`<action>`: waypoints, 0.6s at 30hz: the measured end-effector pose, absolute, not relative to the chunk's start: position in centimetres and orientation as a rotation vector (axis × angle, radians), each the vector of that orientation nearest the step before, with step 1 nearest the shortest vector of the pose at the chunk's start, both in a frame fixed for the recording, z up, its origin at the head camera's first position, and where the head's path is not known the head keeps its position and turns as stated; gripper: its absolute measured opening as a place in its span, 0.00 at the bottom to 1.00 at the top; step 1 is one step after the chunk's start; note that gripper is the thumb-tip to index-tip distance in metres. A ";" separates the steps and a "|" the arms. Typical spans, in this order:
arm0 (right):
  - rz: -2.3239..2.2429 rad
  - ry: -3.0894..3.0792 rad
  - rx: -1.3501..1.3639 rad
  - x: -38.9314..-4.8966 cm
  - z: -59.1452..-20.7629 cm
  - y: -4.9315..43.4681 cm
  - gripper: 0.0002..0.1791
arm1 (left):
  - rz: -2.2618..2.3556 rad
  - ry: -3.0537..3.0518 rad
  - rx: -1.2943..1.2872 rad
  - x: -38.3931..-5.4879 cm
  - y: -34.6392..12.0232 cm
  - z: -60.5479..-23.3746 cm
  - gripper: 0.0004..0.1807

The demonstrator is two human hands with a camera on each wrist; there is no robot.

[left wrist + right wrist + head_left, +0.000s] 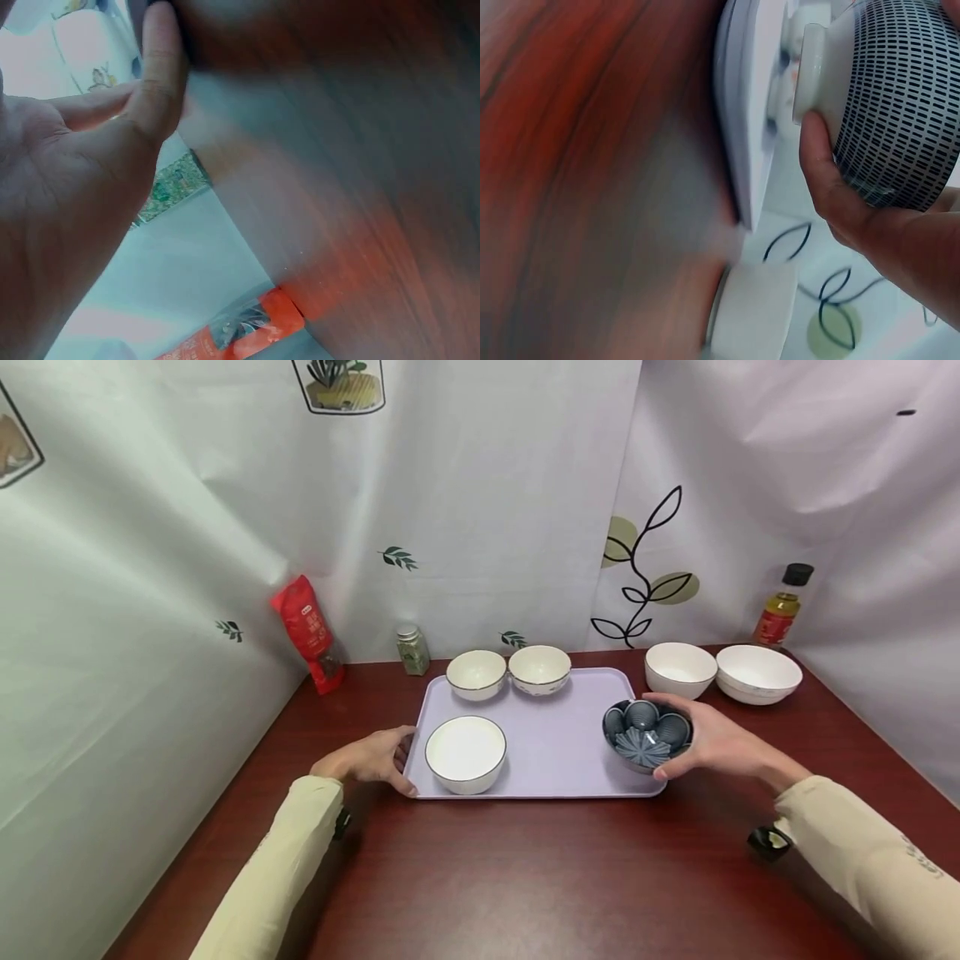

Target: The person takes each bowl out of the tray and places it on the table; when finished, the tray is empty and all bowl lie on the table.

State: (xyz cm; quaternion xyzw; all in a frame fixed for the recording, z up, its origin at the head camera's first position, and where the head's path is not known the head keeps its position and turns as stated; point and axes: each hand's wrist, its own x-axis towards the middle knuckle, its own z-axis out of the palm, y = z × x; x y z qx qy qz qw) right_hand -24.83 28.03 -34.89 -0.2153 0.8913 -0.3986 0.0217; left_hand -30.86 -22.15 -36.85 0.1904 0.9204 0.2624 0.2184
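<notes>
My right hand [712, 739] grips a dark blue patterned bowl [643, 739] by its side, over the right end of a lilac tray [555, 752]. In the right wrist view, the thumb lies against the white foot of this bowl [900, 105], which is held off the tray. At the tray's left edge, my left hand [378, 758] holds the rim near the front corner, thumb toward the front. A white bowl [467, 756] sits on the tray beside that hand. Two more white bowls, one left [477, 675] and one right [540, 670], stand along the tray's back edge.
Behind the right hand, two white bowls, one deeper [678, 670] and one wider [759, 674], stand on the dark red table [540, 877]. An oil bottle [783, 606] is in the back right corner. A spice jar [412, 650] and a red packet [309, 633] stand back left.
</notes>
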 end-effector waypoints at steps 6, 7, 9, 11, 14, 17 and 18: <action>-1.280 2.756 -0.603 -24.7 -35.1 30.2 0.53 | 0.737 2.546 0.580 -31.1 -22.7 -37.2 0.62; -1.280 2.759 -0.596 -24.8 -35.2 30.5 0.53 | 0.736 2.548 0.583 -31.1 -22.8 -37.2 0.62; -1.274 2.766 -0.575 -24.9 -35.3 31.1 0.53 | 0.735 2.552 0.589 -31.1 -22.9 -37.2 0.62; -1.256 2.779 -0.544 -25.1 -35.6 31.8 0.53 | 0.736 2.553 0.596 -31.1 -22.9 -37.2 0.62; -1.242 2.796 -0.512 -25.3 -35.8 32.8 0.53 | 0.738 2.550 0.599 -31.1 -22.8 -37.2 0.62; -1.236 2.811 -0.489 -25.4 -36.1 33.4 0.53 | 0.749 2.540 0.591 -31.0 -22.8 -37.1 0.62; -1.232 2.814 -0.480 -25.4 -36.1 33.6 0.53 | 0.751 2.539 0.587 -31.0 -22.7 -37.1 0.62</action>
